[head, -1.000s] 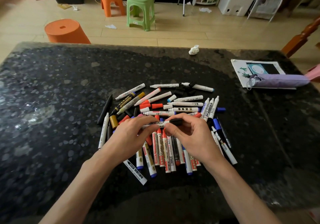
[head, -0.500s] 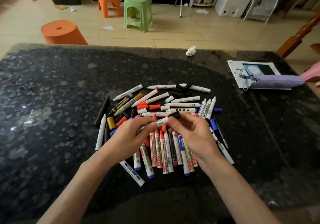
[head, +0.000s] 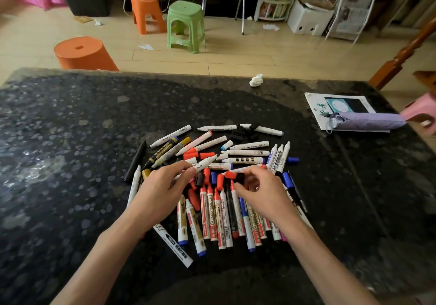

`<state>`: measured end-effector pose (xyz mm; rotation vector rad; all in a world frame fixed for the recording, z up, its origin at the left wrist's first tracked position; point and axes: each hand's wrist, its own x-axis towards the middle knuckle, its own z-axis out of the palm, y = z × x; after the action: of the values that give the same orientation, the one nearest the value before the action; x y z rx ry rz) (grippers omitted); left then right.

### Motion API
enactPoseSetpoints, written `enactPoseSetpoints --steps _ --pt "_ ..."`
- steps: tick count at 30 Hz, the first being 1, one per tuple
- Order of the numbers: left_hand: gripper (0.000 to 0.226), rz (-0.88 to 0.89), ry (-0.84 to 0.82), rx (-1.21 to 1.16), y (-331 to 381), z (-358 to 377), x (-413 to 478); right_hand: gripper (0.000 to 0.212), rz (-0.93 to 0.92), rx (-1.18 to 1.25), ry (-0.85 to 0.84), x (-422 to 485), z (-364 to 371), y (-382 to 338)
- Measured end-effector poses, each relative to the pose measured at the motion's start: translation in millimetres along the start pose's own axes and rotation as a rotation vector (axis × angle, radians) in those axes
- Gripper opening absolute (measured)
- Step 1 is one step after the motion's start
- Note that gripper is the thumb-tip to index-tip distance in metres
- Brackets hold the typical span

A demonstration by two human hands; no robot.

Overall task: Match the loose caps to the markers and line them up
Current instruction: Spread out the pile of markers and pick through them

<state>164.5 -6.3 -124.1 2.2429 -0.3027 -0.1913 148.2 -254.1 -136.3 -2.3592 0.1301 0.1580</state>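
Pinching one uncapped white marker point(head: 204, 163) near its tip, the left hand point(head: 160, 191) holds it over the pile point(head: 212, 219) on the table point(head: 70, 139). The right hand point(head: 264, 196) nips what looks like one black cap point(head: 240, 177) just beside. Both are light, stiff, slick plastic, so hold the marker mid-barrel. The pile holds thirty-odd overlapping markers.

Right of the grip: purple pouch point(head: 368, 122), possibly an umbrella, resting on a printed sheet point(head: 315, 109). Beyond the grip: crumpled white paper point(head: 256, 80).
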Motion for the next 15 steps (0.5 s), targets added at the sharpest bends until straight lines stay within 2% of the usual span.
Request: enactPoseSetpoints --steps 5,8,15 --pt "0.019 -0.032 0.019 0.025 -3 0 1 0.028 -0.026 -0.071 -0.016 12 22 -2" --pt "0.021 -0.039 0.032 0.027 -4 -3 1 0.028 -0.050 -0.053 0.020 18 27 -6" --pt "0.019 -0.011 0.071 0.021 -2 -5 1 0.012 -0.012 0.159 0.328 47 5 -3"
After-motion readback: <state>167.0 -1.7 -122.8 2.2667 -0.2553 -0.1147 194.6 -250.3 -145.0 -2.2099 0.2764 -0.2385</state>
